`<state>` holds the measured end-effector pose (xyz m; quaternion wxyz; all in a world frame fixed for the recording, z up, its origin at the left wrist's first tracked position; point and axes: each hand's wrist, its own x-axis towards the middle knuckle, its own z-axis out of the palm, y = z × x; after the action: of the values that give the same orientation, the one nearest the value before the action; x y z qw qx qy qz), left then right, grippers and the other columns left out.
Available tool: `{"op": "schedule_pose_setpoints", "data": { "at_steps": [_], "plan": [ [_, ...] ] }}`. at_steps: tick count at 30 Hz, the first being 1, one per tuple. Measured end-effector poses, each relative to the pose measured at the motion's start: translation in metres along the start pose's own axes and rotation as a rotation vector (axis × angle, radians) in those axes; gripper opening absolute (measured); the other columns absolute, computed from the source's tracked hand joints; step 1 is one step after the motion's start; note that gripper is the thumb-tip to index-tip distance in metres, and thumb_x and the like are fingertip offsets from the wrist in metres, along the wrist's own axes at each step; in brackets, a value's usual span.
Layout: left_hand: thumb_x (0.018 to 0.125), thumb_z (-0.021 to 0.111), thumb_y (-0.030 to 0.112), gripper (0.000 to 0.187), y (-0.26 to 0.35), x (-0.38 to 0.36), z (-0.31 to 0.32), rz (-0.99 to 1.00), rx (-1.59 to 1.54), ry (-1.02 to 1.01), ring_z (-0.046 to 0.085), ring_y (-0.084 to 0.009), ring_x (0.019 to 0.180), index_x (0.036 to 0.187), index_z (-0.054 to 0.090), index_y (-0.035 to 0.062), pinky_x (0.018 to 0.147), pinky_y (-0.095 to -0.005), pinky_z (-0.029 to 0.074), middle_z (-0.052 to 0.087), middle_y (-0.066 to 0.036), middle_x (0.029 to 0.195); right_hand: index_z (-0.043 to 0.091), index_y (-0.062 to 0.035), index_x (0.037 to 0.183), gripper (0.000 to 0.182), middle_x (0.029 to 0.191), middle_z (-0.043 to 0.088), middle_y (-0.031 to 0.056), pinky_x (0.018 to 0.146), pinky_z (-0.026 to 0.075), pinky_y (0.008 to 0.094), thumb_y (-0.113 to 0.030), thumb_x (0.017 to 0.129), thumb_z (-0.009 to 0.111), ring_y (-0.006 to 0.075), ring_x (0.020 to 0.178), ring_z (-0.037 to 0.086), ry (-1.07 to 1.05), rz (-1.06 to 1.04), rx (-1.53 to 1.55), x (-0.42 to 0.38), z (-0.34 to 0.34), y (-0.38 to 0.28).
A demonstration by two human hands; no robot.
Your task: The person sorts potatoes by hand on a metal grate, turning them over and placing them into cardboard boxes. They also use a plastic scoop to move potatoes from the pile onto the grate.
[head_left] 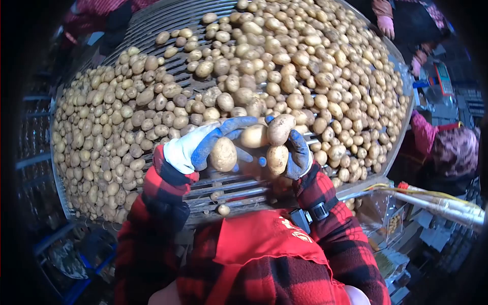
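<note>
Both my hands wear blue and white gloves over the slatted metal table (229, 192). My left hand (211, 145) is curled round a pale potato (223, 154), its fingers stretching toward the middle. Between the hands is another potato (254, 136), beside the left fingertips. My right hand (299, 155) is closed round a lower oval potato (277, 159), and a larger brownish potato (281, 129) rests just above it, against the fingers. Parts of the fingers are hidden behind the potatoes.
Potatoes lie in a large heap (101, 122) at left and another (335, 71) at right. A small potato (223, 209) sits near the front edge. Co-workers' gloved hands (386, 25) and a person in a patterned head covering (455, 151) are at right, near a pipe (442, 203).
</note>
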<state>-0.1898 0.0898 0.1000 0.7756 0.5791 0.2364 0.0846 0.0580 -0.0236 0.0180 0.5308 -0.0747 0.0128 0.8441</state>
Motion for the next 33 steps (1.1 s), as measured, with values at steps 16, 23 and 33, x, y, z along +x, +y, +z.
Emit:
{"op": "schedule_pose_setpoints", "data": {
  "at_steps": [16, 23, 33],
  "plan": [
    [0.109, 0.056, 0.043, 0.053, -0.071, 0.043, 0.119, -0.375, -0.699, -0.059, 0.053, -0.0403, 0.144, 0.153, 0.054, 0.0120, 0.109, -0.0588, 0.053, 0.048, -0.016, 0.162, 0.057, -0.0032, 0.144, 0.050, 0.139, 0.066, 0.0164, 0.094, 0.061, 0.0413, -0.031, 0.104, 0.067, 0.0336, 0.118, 0.069, 1.056, -0.769, -0.235, -0.448, -0.089, -0.025],
    [0.100, 0.071, 0.038, 0.067, -0.076, 0.083, 0.194, 0.077, 0.041, -0.092, 0.062, -0.0338, 0.133, 0.155, 0.048, 0.0068, 0.111, -0.0491, 0.052, 0.060, -0.018, 0.149, 0.047, -0.0010, 0.157, 0.068, 0.153, 0.057, 0.0152, 0.117, 0.043, 0.0420, -0.016, 0.096, 0.072, 0.0288, 0.140, 0.055, 1.109, -0.698, -1.117, -0.257, -0.025, -0.014],
    [0.112, 0.052, 0.041, 0.051, -0.102, 0.054, 0.176, -0.144, -0.576, -0.033, 0.057, -0.0226, 0.135, 0.155, 0.054, 0.0139, 0.107, -0.0387, 0.049, 0.060, -0.008, 0.152, 0.057, 0.0025, 0.145, 0.056, 0.132, 0.066, 0.0137, 0.103, 0.055, 0.0361, -0.004, 0.091, 0.073, 0.0249, 0.116, 0.067, 1.055, -0.343, -0.930, -0.326, -0.019, -0.063]
  ]
}}
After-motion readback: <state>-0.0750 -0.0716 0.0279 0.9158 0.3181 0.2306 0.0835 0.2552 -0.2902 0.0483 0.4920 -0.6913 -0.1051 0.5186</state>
